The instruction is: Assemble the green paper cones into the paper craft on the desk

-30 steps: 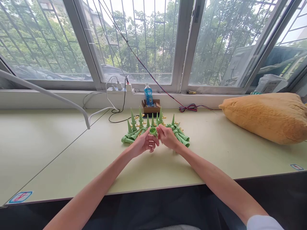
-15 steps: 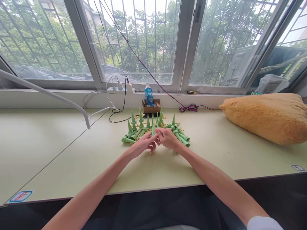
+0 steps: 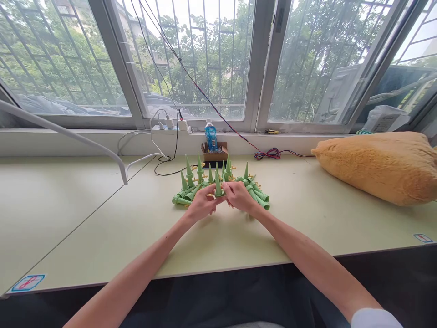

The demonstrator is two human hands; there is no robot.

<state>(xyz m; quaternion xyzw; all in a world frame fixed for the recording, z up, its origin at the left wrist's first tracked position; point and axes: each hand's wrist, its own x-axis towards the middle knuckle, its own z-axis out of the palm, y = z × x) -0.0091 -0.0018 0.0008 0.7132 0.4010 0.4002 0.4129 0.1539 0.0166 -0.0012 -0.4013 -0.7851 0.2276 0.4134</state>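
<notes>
A green plastic watering spike [image 3: 217, 186] stands point up between my hands, close to the table's middle. My left hand [image 3: 202, 202] is closed around its lower end, thumb and fingers at the wide collar. From the other side, my right hand [image 3: 238, 196] pinches at the same spike near its collar; the exact part between those fingertips is hidden. Just beyond lie several similar green spikes [image 3: 262, 197] with yellow valves, some on their sides and others pointing up. More lie to the left of my left hand [image 3: 182, 199].
Behind the spikes, a blue-labelled bottle [image 3: 210, 136] stands in a small cardboard box [image 3: 215, 155]. A coiled red-and-black cable [image 3: 269, 153] lies right of it. A large orange plush cushion [image 3: 375, 168] fills the right side. A white curved arm [image 3: 85, 141] crosses the left, near a power strip [image 3: 167, 127].
My left fingers have shifted around the spike's base, and its collar now shows more. The right hand stays pinched beside it. The view has moved very slightly.
</notes>
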